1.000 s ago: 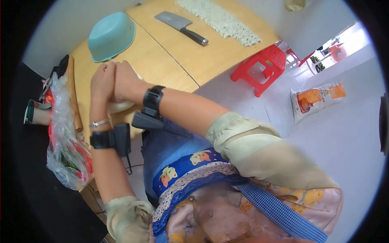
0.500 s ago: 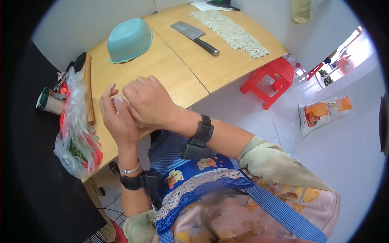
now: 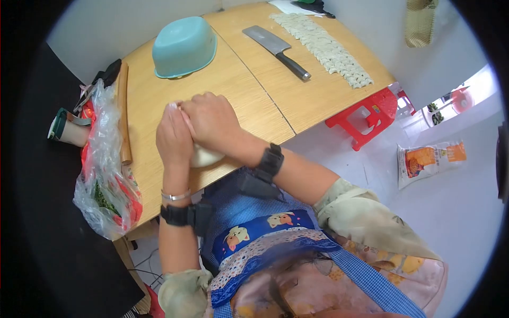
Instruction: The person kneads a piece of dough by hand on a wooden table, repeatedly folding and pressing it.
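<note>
A pale lump of dough (image 3: 205,157) lies near the front edge of the wooden table, mostly covered by my hands. My left hand (image 3: 175,137) is closed against its left side, fingers together and pointing away from me. From the right, my right hand (image 3: 213,120) folds over the dough with curled fingers, and its fingertips meet those of the left. Both wrists wear black straps. Beyond the hands, a light-blue basin (image 3: 185,46) rests upside down on the table. A cleaver (image 3: 268,40) with a black handle lies to its right.
Rows of dumplings (image 3: 323,49) cover the table's far right. Along the left edge are a rolling pin (image 3: 124,114), a plastic bag (image 3: 103,159) and a mug (image 3: 71,129). A red stool (image 3: 366,119) and a printed sack (image 3: 432,161) stand beyond the right edge.
Both hands have come down onto the table and press together on the dough, more of which now shows below them. The view has shifted slightly.
</note>
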Demonstrator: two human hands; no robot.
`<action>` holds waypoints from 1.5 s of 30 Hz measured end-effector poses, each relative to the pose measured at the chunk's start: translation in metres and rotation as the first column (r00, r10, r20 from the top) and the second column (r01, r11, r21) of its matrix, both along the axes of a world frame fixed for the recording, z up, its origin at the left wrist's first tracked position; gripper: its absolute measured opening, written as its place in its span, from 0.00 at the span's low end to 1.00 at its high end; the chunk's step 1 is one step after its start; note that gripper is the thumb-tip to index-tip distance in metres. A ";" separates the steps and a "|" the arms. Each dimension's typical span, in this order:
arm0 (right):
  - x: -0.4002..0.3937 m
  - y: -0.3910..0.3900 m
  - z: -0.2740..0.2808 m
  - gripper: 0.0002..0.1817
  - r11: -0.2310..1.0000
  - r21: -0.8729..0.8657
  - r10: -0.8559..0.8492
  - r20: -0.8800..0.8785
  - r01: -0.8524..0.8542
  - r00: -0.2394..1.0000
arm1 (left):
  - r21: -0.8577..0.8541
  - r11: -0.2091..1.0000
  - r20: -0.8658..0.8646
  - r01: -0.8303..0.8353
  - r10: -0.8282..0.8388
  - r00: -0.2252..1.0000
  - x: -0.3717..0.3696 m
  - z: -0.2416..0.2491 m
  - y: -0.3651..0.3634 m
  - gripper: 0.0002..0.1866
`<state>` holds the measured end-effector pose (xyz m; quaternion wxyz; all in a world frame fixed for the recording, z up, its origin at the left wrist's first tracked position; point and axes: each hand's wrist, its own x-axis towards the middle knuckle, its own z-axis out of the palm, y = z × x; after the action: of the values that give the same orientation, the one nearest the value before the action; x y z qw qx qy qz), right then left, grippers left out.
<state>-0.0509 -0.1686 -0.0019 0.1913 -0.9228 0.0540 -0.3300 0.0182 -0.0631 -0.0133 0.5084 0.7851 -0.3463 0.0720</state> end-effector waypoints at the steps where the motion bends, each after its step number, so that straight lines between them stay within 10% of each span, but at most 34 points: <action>1: 0.011 -0.005 0.000 0.13 0.999 0.040 0.012 0.000 -0.012 1.000 | 0.050 0.998 0.045 -0.027 0.025 0.999 0.014 -0.001 -0.006 0.24; 15: 0.061 -0.032 0.002 0.21 0.979 0.203 0.027 -0.211 0.017 0.977 | 0.296 0.947 0.076 -0.127 0.109 0.991 0.069 -0.009 -0.031 0.35; 22: 0.014 -0.010 -0.002 0.17 0.994 0.102 0.042 0.036 -0.045 0.998 | 0.371 0.929 0.019 -0.011 0.005 1.000 0.035 -0.007 -0.008 0.33; 29: -0.043 0.003 -0.012 0.11 0.988 -0.026 0.155 0.202 -0.153 0.967 | 0.137 0.990 0.253 0.044 -0.078 0.964 -0.029 -0.003 0.023 0.11; 40: -0.090 0.002 -0.029 0.23 0.977 -0.093 0.205 0.190 -0.190 0.960 | 0.148 0.970 0.556 -0.195 0.081 0.828 -0.081 -0.015 0.024 0.17; 45: -0.017 -0.021 -0.006 0.14 0.993 0.039 0.107 0.016 -0.108 0.994 | 0.277 0.947 0.273 -0.161 0.083 0.958 -0.007 -0.005 -0.013 0.15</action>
<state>-0.0675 -0.1899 -0.0080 0.2275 -0.9180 0.0095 -0.3247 0.0109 -0.0758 -0.0187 0.3300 0.8563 -0.3669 0.1523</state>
